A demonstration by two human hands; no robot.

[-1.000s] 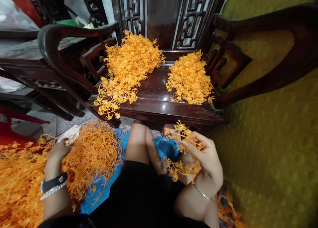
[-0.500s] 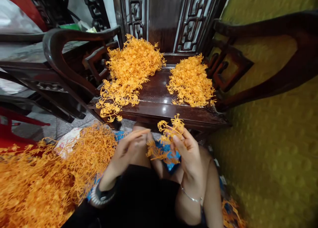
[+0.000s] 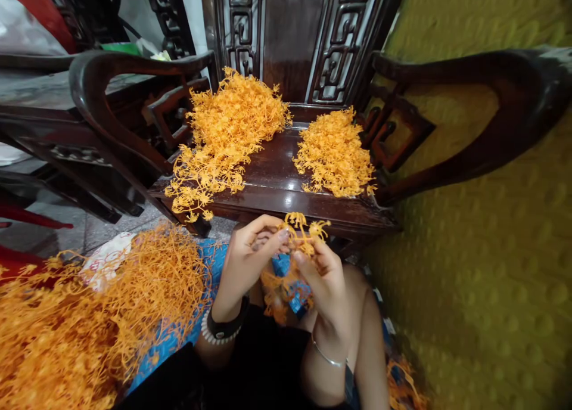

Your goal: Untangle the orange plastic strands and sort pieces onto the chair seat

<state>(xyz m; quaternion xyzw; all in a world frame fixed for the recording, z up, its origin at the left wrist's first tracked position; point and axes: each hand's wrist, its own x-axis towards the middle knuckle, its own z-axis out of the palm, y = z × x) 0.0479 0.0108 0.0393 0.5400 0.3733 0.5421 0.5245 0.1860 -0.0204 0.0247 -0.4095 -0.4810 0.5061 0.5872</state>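
My right hand (image 3: 328, 285) pinches a thin orange plastic sprue (image 3: 306, 242) that bears small, many-legged pieces. At its left end, my left hand (image 3: 254, 255) has its thumb and fingertips pressed together on the plastic. Both hands are close together in front of the chair seat, above my lap. More orange plastic strands (image 3: 281, 291) hang or lie below the hands, partly hidden and blurred. Ahead on the dark wooden chair (image 3: 272, 174) lie two heaps of similar pieces, a larger left heap (image 3: 236, 121) and a smaller right heap (image 3: 334, 151).
A big tangle of orange sprues (image 3: 67, 332) spreads on the lower left, partly over a blue sheet (image 3: 167, 350), with a white bag (image 3: 107, 258) in it. Curved chair arms flank the seat. A yellow-green dimpled surface (image 3: 482, 267) rises on the right. A red stool (image 3: 31, 219) stands left.
My left hand has moved right and up, from apart to touching the plastic by my right hand. Its fingers have closed. The camera view has shifted slightly.
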